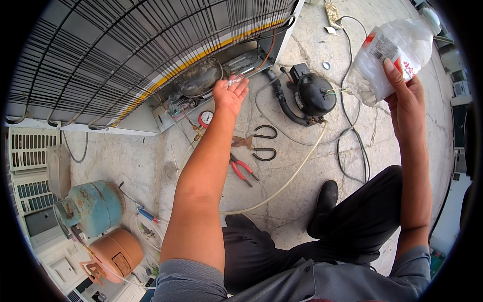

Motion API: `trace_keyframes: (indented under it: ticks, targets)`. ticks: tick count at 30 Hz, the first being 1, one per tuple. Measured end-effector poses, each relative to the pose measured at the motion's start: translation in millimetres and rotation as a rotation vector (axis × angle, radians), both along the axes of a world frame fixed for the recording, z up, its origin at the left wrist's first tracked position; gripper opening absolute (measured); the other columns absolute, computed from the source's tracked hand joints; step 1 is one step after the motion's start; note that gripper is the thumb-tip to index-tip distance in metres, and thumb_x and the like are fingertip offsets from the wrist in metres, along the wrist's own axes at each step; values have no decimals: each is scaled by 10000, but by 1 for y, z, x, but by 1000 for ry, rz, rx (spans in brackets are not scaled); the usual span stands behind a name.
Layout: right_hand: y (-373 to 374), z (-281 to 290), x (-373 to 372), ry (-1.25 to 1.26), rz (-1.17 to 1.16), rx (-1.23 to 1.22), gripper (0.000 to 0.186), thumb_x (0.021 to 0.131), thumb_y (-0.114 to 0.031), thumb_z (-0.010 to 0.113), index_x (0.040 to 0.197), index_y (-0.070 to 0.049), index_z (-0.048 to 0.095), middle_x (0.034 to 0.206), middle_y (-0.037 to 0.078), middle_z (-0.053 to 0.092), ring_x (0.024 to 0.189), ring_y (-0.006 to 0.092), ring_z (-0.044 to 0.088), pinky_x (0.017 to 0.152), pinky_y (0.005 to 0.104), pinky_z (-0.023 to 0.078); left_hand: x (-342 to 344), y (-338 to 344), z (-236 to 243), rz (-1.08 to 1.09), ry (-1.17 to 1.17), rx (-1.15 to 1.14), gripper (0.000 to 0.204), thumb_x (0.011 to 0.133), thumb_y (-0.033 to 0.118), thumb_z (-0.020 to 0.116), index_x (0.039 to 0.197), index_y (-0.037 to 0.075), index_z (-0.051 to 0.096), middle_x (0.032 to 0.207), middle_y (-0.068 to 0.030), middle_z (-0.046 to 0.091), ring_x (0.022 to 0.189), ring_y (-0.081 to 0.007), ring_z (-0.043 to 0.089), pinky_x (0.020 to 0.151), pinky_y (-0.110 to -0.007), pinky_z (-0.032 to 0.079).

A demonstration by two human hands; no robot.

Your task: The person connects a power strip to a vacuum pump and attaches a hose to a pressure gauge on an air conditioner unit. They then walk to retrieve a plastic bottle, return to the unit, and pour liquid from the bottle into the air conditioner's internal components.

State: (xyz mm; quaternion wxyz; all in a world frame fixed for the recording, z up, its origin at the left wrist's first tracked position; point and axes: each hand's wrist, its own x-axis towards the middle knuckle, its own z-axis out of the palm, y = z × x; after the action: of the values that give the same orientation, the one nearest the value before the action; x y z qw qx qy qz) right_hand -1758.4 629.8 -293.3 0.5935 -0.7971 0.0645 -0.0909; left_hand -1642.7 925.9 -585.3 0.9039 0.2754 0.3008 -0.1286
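Note:
My right hand (405, 98) grips a large clear plastic bottle (363, 75) with a red and white label, raised over the floor at the right. The bottle is tilted, its white cap end pointing up and away to the right. Palm up and fingers stretched out, my left hand (230, 95) reaches to the open bottom compartment of a refrigerator. Something shiny and clear shows at its fingertips, too small to make out. Just beyond the hand sits a dark compressor (198, 78), with a copper tube (270, 50) running up at the right.
A loose black compressor (314, 94) with a hose lies on the floor. Scissors (251, 143), red-handled pliers (241, 169) and a pressure gauge (205, 118) lie near my left arm. Cables cross the right floor. A teal cylinder (95, 207) and an orange cylinder (116, 254) stand left.

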Motion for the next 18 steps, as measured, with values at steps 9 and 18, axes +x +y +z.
trace_keyframes:
  ticks: [9,18]
  targets:
    - [0,-2,0,6,12,-27,523,947,-383,654,1259,19,533,1060,126,669,930,165,684,818,335,560,-3,2,7,-17,-18,-14,416,771,184,403,1139,46,536,1306,-168,604,1231,-369,566,1038,-495,382]
    - [-1,-3,0,14,21,-25,514,950,-381,650,1258,15,535,1059,122,670,926,162,682,821,334,556,-3,3,4,-31,-38,-22,415,763,168,391,1139,47,519,1318,-171,595,1237,-374,559,1036,-496,379]
